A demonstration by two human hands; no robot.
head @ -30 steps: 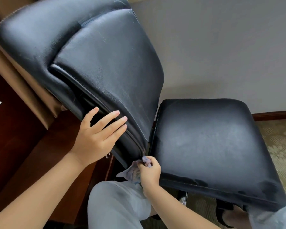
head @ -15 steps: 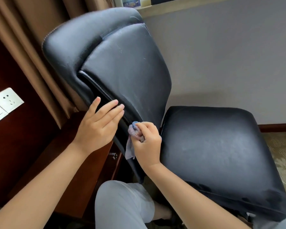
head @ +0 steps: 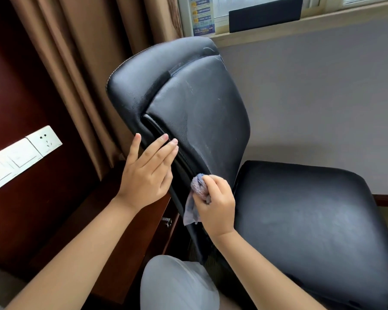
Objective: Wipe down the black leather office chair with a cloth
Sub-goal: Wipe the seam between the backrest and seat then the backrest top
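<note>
The black leather office chair (head: 202, 113) fills the middle of the view, its backrest tilted up to the left and its seat (head: 305, 218) spreading to the right. My left hand (head: 147, 173) lies flat against the backrest's left side edge, fingers together and extended. My right hand (head: 215, 204) grips a bunched grey-blue cloth (head: 196, 193) and presses it on the lower side edge of the backrest, just below my left hand. A tail of the cloth hangs down.
A dark wooden desk (head: 112, 209) with a small drawer knob (head: 167, 221) stands left of the chair. Brown curtains (head: 87, 63) and a wall panel with white sockets (head: 20, 157) are behind it. A grey wall and window sill lie beyond. My grey-trousered knee (head: 177, 285) is below.
My right hand has carried the cloth up from the bottom corner of the backrest along its side edge. The view has tilted upward, showing the window and curtains.
</note>
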